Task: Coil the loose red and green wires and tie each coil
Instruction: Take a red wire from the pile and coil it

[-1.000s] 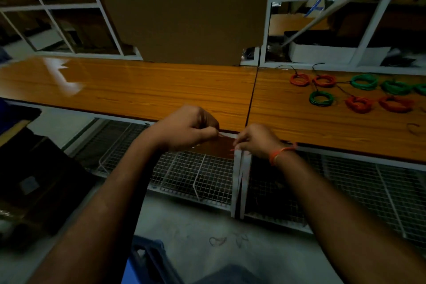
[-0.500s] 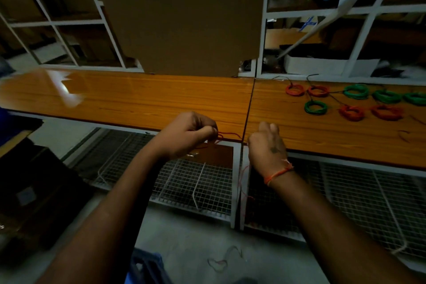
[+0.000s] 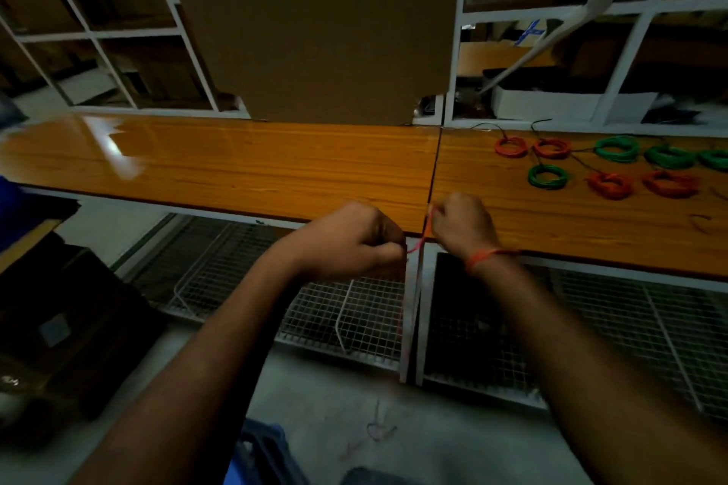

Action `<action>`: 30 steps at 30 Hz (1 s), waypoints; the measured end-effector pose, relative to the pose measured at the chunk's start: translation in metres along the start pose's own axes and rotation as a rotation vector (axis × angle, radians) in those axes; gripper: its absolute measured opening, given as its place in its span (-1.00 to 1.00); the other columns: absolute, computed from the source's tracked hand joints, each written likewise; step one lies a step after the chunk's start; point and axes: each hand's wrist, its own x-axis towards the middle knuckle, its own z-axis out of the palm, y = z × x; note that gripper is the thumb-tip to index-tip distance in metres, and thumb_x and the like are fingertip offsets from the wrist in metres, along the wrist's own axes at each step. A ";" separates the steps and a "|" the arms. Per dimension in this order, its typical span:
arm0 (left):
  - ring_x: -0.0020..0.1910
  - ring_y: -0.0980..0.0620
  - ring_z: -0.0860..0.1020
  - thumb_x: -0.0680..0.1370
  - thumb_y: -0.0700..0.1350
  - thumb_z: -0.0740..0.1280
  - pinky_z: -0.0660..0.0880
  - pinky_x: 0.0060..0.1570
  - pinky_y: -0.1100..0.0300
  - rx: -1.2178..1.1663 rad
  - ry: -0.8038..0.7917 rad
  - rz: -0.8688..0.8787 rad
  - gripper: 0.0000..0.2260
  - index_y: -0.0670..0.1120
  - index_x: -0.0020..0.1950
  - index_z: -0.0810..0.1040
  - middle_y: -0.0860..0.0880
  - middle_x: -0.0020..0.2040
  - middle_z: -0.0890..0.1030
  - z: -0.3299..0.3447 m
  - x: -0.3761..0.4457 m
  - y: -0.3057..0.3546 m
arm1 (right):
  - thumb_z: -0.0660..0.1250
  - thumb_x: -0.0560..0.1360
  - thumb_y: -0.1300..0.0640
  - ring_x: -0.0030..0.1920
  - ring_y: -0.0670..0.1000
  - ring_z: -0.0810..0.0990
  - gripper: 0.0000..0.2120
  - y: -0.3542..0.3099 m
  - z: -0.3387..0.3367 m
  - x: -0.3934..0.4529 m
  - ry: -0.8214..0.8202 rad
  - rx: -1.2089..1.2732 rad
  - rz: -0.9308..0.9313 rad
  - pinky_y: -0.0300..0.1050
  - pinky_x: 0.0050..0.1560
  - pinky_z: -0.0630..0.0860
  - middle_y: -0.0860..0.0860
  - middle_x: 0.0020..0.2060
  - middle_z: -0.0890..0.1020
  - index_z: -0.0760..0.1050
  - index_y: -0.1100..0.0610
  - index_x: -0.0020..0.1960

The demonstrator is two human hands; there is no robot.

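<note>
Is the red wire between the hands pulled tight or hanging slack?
Tight: the red wire runs in a short straight line from the left hand to the right hand.

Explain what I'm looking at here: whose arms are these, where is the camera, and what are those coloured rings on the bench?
No machine here: a person wears a camera on the head, looking down at their own arms. The left hand and right hand each pinch a thin red wire stretched between them at the edge of the wooden bench. Farther right on it lie finished coils, some red, some green. Below are wire-mesh shelves.
</note>
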 end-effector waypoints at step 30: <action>-0.42 0.12 0.34 0.62 -0.21 0.23 0.26 -0.39 0.26 -0.307 0.125 0.063 -0.69 -0.12 -0.33 0.50 0.07 -0.41 0.42 -0.027 0.003 -0.035 | 0.33 0.60 0.17 -0.07 0.08 0.70 -0.82 -0.028 0.038 0.012 -0.453 0.273 -0.228 -0.02 -0.06 0.63 0.08 -0.12 0.74 0.71 0.11 -0.03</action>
